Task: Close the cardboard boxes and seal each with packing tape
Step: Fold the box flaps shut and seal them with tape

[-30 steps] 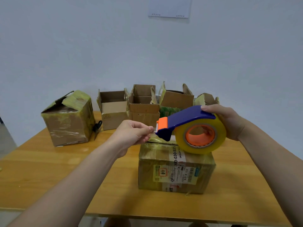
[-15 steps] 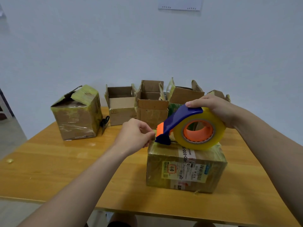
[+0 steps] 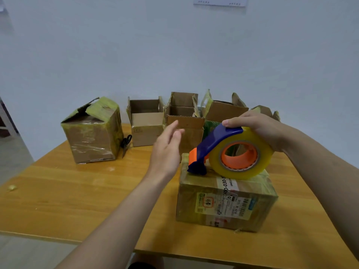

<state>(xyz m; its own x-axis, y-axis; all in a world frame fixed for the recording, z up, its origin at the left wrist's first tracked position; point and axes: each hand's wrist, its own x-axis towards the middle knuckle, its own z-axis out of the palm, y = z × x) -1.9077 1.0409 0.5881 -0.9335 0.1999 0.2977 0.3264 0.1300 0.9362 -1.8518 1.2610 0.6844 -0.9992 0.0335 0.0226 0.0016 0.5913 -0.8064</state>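
A closed, tape-wrapped cardboard box with a shipping label sits on the wooden table in front of me. On its top rests a blue and orange tape dispenser carrying a yellowish roll, and my right hand grips it from above. My left hand hovers just left of the dispenser's nose, fingers straight and apart, holding nothing. Along the back stand several open boxes with flaps up.
A taped box with a torn top stands at the back left, black scissors leaning beside it. A scrap of tape lies near the left table edge. The white wall is close behind the boxes.
My left hand let go of the tape end at the dispenser's nose and opened, lifting away to the left. The dispenser has come down onto the top of the near box.
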